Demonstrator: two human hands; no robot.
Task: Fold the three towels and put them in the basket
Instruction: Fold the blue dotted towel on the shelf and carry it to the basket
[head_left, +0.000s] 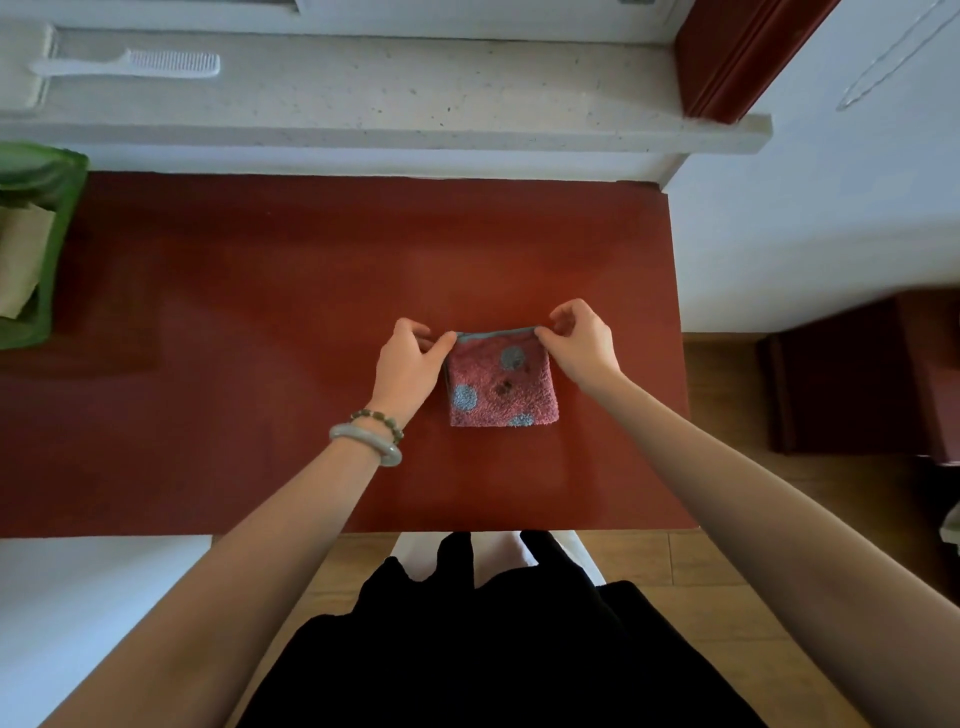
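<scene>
While the pink towel (503, 383) lies folded small near the table's (260, 312) right edge, the left hand (413, 361) and right hand (584, 340) pinch its far corners. The green basket (49, 249) at the left edge seemingly holds one beige towel; no third shows.

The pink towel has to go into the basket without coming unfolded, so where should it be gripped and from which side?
Probably by the two side edges of the pink towel, one hand coming in from each side and pinching through all layers. It lies flat as a small folded square on the table. The left hand and right hand now pinch only its far corners, so lifting there may let the layers open.
</scene>
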